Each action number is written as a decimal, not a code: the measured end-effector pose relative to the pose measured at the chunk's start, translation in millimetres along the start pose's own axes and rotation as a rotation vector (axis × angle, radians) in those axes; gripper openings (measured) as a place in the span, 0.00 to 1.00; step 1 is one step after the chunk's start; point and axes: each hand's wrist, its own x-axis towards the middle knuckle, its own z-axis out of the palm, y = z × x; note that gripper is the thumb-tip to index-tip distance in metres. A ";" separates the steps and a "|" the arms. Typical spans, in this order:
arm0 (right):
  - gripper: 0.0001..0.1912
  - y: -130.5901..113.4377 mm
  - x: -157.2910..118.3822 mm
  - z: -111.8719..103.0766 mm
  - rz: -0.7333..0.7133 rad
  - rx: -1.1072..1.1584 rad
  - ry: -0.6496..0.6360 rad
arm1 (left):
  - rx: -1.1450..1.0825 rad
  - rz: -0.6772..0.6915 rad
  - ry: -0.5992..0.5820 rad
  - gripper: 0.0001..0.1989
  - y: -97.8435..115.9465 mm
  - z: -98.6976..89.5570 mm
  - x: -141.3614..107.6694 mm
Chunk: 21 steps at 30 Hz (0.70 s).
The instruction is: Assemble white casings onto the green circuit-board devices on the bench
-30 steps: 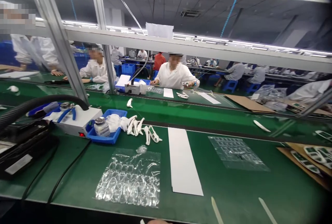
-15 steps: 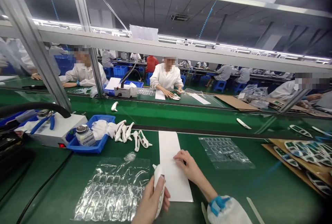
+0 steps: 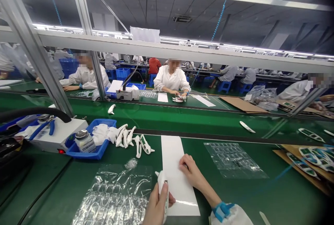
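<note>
My left hand (image 3: 156,202) is wrapped round a white curved plastic part (image 3: 162,178), held upright with its pointed tip at the top, over the left edge of a long white sheet (image 3: 173,162). On the right side of that sheet rests my right hand (image 3: 191,171), its fingers curled down on the paper; what the fingertips hold, if anything, is hidden. A blue band circles the right wrist. Left of my left hand lies a clear plastic tray (image 3: 109,197) with rows of square pockets. Several similar white parts (image 3: 125,136) lie beyond it.
A blue bin (image 3: 100,153) holds a glass jar and white cloth, beside a white box (image 3: 70,127) with pliers. Another clear tray (image 3: 235,157) and cardboard with white parts (image 3: 308,166) lie right. A metal frame crosses ahead; a person (image 3: 171,79) works opposite.
The view has shifted slightly, so the bench items sit a little lower. My right hand's fingers are more curled in. My left hand still holds the white part, turned slightly.
</note>
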 end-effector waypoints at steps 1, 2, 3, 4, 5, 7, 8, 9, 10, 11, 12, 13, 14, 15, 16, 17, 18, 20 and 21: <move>0.07 -1.5 -1.0 -1.5 0.004 0.032 0.018 | -0.010 0.002 -0.002 0.30 1.5 0.2 -0.4; 0.09 -5.2 -2.8 -2.8 0.010 0.066 0.032 | -0.012 -0.001 -0.005 0.30 3.5 0.2 -1.3; 0.10 -11.5 -5.6 -3.6 0.016 0.100 0.041 | -0.012 -0.006 -0.013 0.30 6.1 0.0 -2.5; 0.11 -20.7 -9.6 -3.2 0.019 0.129 0.043 | -0.012 -0.014 -0.028 0.30 9.0 -0.6 -4.2; 0.11 -32.8 -14.6 -1.3 0.022 0.163 0.034 | -0.021 -0.022 -0.051 0.31 12.1 -1.4 -6.2; 0.11 -63.5 -27.3 6.6 0.041 0.259 -0.026 | -0.071 -0.062 -0.108 0.33 18.0 -4.0 -11.2; 0.11 -80.1 -34.0 12.3 0.065 0.340 -0.076 | -0.104 -0.087 -0.128 0.35 20.3 -5.7 -13.9; 0.11 -96.0 -40.5 18.5 0.094 0.419 -0.132 | -0.137 -0.111 -0.133 0.36 22.0 -7.5 -16.6; 0.10 -110.2 -46.1 24.8 0.114 0.484 -0.174 | -0.156 -0.133 -0.127 0.38 23.0 -9.3 -19.2; 0.10 -121.8 -50.6 30.8 0.127 0.531 -0.203 | -0.163 -0.145 -0.115 0.39 23.5 -11.0 -21.8; 0.09 -130.5 -53.9 36.2 0.128 0.549 -0.213 | -0.164 -0.144 -0.101 0.38 23.4 -12.7 -24.1; 0.08 -136.2 -56.1 40.8 0.118 0.545 -0.212 | -0.165 -0.136 -0.086 0.38 23.1 -14.2 -26.2; 0.08 -139.3 -57.2 44.6 0.106 0.527 -0.205 | -0.168 -0.128 -0.071 0.37 22.6 -15.7 -28.1; 0.07 -140.5 -57.6 47.6 0.094 0.502 -0.200 | -0.167 -0.123 -0.060 0.36 22.0 -17.2 -29.7; 0.07 -140.4 -57.4 50.0 0.084 0.477 -0.198 | -0.164 -0.121 -0.049 0.35 21.5 -18.6 -30.9; 0.07 -139.8 -57.0 51.9 0.078 0.458 -0.200 | -0.158 -0.120 -0.041 0.35 21.0 -19.9 -31.8; 0.08 -139.1 -56.4 53.4 0.077 0.448 -0.201 | -0.152 -0.122 -0.032 0.35 20.8 -21.2 -32.5; 0.08 -138.2 -55.3 55.9 0.082 0.453 -0.204 | -0.145 -0.123 -0.029 0.35 20.7 -23.3 -33.3; 0.09 -138.2 -55.1 57.0 0.085 0.463 -0.205 | -0.146 -0.123 -0.033 0.35 21.0 -24.2 -33.6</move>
